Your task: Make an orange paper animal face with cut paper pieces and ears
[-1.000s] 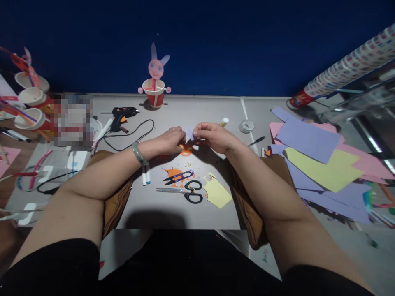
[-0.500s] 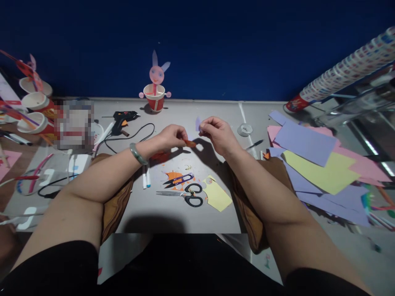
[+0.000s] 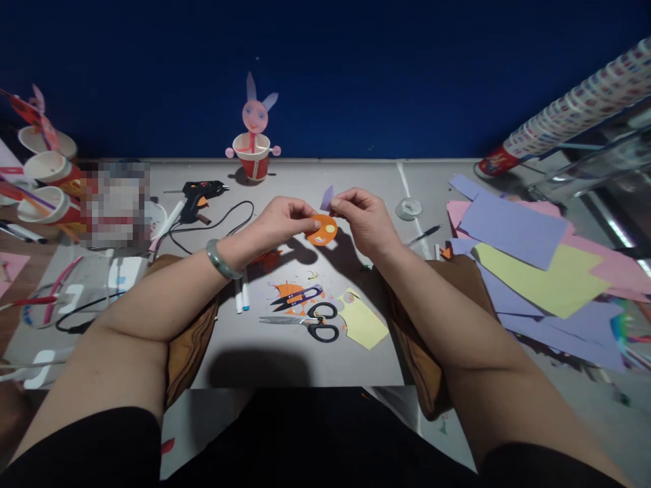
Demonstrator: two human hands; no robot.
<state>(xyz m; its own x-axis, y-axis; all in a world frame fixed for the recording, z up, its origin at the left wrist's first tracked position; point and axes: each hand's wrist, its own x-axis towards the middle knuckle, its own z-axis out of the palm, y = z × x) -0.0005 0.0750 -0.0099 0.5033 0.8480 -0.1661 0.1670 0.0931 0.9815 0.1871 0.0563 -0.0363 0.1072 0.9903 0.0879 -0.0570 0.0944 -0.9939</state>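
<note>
My left hand (image 3: pixel 291 220) pinches a round orange paper disc (image 3: pixel 323 235) by its left side, thumb across its face. The disc bears a pale yellow circle and a small white-and-purple shape like a mouth; my thumb hides part of it. Between the fingertips of my right hand (image 3: pixel 362 215) is a small purple paper piece (image 3: pixel 327 198), pointing up at the disc's top right edge. Whether the two papers touch, I cannot tell. Below them on the table lie black-handled scissors (image 3: pixel 323 322), thread snips (image 3: pixel 300 297), orange paper scraps (image 3: pixel 289 290) and a cut yellow sheet (image 3: pixel 363 323).
A red paper cup with a pink rabbit figure (image 3: pixel 254 159) stands at the back. A black glue gun (image 3: pixel 196 200) with its cable lies left, beyond two markers (image 3: pixel 243 295). Purple, pink and yellow paper sheets (image 3: pixel 513 227) and a long cup stack (image 3: pixel 569 108) are at right.
The orange disc has turned from nearly edge-on to face me, showing its yellow circle and mouth shape. The purple piece now tilts to the right, closer to the disc.
</note>
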